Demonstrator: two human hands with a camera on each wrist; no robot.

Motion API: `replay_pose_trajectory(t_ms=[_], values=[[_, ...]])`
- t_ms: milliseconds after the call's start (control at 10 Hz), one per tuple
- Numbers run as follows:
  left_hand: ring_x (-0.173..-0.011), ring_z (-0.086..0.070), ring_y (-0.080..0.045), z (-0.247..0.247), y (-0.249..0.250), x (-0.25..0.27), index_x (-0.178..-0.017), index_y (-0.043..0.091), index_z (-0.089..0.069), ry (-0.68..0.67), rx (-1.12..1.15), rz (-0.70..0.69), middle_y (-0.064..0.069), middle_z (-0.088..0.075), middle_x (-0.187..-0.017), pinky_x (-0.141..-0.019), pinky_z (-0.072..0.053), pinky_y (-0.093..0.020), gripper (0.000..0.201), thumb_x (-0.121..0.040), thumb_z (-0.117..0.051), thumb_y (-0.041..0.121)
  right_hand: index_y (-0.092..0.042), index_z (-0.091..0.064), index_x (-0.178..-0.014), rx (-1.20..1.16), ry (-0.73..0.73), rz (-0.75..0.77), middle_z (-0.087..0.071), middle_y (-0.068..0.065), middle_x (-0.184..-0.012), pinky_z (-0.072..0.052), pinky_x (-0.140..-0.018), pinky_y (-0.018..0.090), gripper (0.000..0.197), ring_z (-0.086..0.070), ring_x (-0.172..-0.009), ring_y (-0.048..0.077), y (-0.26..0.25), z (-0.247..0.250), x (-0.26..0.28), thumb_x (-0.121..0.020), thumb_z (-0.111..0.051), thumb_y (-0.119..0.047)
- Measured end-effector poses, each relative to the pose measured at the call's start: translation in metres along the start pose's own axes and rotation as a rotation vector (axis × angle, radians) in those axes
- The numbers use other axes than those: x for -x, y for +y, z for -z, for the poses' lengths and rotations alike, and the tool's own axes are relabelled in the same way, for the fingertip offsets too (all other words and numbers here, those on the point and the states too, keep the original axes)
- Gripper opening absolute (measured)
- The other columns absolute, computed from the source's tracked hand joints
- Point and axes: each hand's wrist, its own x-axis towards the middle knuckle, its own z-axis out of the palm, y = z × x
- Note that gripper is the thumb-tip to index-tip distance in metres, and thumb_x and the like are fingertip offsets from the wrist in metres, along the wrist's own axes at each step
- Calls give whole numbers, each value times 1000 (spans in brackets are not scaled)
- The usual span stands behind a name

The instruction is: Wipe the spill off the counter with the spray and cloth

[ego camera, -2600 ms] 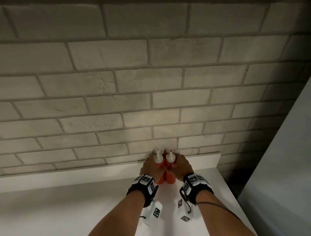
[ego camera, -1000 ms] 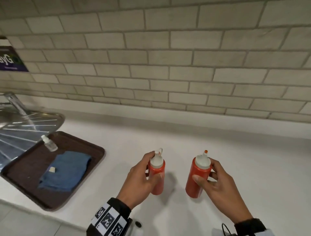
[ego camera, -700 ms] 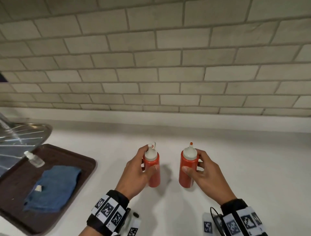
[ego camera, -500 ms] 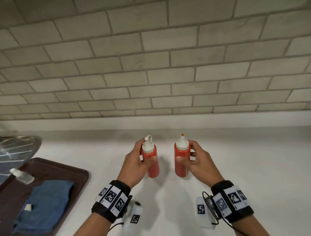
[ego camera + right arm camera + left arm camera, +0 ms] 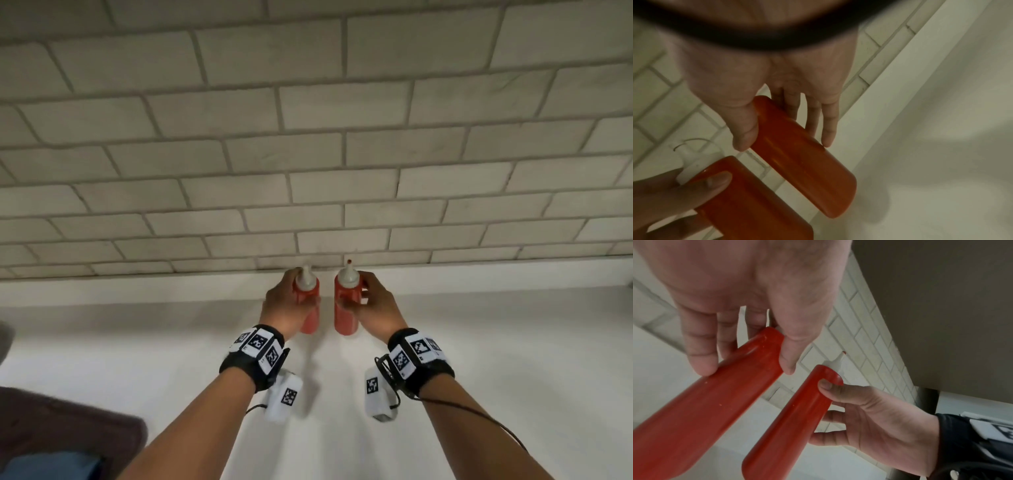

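Two red squeeze bottles with white nozzle caps stand upright, side by side, close to the back wall. My left hand grips the left bottle near its top, and my right hand grips the right bottle. The left wrist view shows my left hand wrapped round the left bottle, with the right bottle beside it. My right hand clasps the right bottle. Whether the bases touch the white counter I cannot tell. A corner of the blue cloth shows. No spray bottle or spill is visible.
A dark brown tray holding the cloth sits at the bottom left corner. Above it is the edge of a metal drainboard. A pale brick-tile wall rises behind a white upstand.
Both hands have carried the red bottles away from me toward the back wall and closer together. The tray and cloth have slid to the lower left edge of the view; the small spray bottle is out of sight.
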Motion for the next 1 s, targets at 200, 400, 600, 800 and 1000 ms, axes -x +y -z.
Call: replay_pose_trajectory(t_ms=[200,400,600,800,1000], values=[[-114,-66,-29,-16,-1,-46,-134,28,-55,46,31,-2,-4,-70,-124,-99,-52,-42,59,-80,-77,26,-19,-53,-128,48,-1,-39,-66,-2,-114,-49,-82,26,56,-63,-99,16,10,-26,-46,-78,-79,-19],[-113,-65,-31,-27,-5,-72,-133,29,-54,38,39,39,-4,-70,-123,-98,-51,-44,59,-79,-77,27,-25,-56,-125,166,33,-83,-59,3,-114,-49,-95,43,62,-58,-107,22,19,-41,-79,-68,-79,-34],[-118,-62,-32,-35,-13,-81,-137,28,-53,40,54,78,-5,-67,-129,-102,-49,-46,62,-79,-76,21,-21,-56,-128,195,38,-88,-60,7,-118,-43,-98,40,58,-53,-114,26,16,-44,-88,-75,-77,-25],[-119,-62,-30,-35,-13,-84,-134,28,-54,36,94,85,-2,-66,-130,-102,-49,-45,60,-78,-75,23,-19,-55,-128,216,12,-82,-61,5,-119,-40,-98,38,56,-50,-116,27,9,-43,-87,-76,-77,-24],[-130,-51,-23,-28,-31,-74,-137,40,-42,27,209,-14,6,-55,-139,-108,-44,-50,79,-72,-80,17,-28,-31,-145,37,-25,-148,-43,0,-126,-43,-103,46,95,-46,-120,22,33,-39,-81,-66,-83,-25]])
